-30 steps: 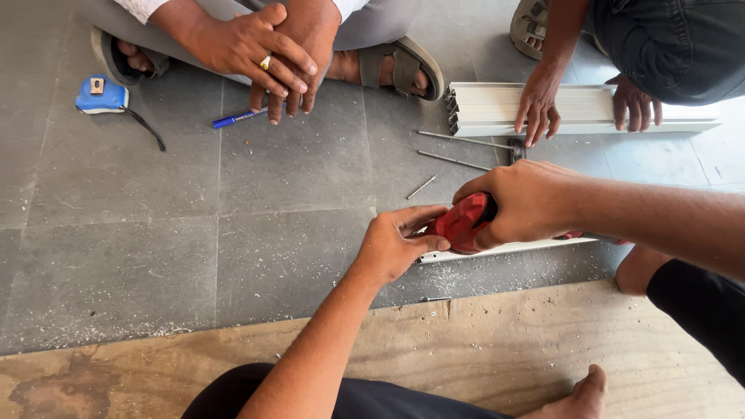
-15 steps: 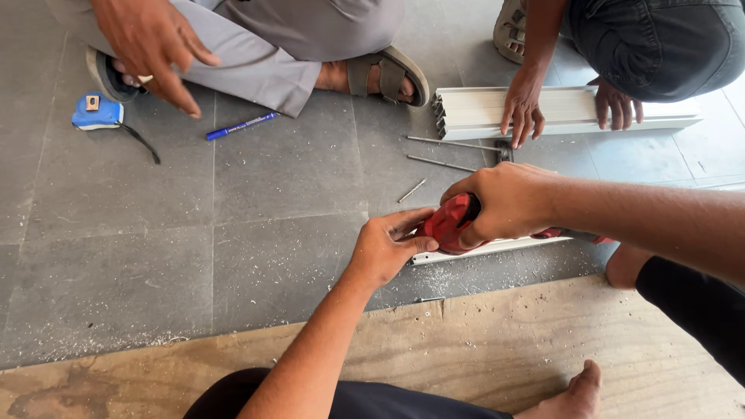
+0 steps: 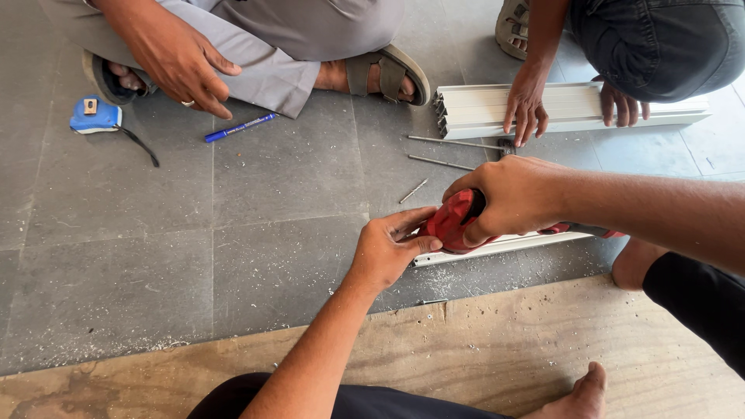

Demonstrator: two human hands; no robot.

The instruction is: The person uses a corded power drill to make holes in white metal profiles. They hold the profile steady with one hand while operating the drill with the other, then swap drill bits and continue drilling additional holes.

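Note:
My right hand (image 3: 508, 198) grips a red power tool (image 3: 452, 221) and presses it down on a white metal profile (image 3: 504, 246) lying on the grey floor. At the tool's nose, my left hand (image 3: 389, 247) pinches the end of that profile, fingers closed on it. Metal shavings lie on the floor just below the profile's end.
Opposite me a seated person in grey trousers rests a hand (image 3: 174, 58) near a blue marker (image 3: 240, 127) and a blue tape measure (image 3: 95, 115). A second person's hands (image 3: 526, 105) rest on a stack of white profiles (image 3: 574, 109). Loose screws (image 3: 442, 161) lie between. A wooden board (image 3: 497, 349) is near me.
The seated person's hands have parted, one reaching down beside the knee. My view has shifted slightly; my hands stay on the tool and profile.

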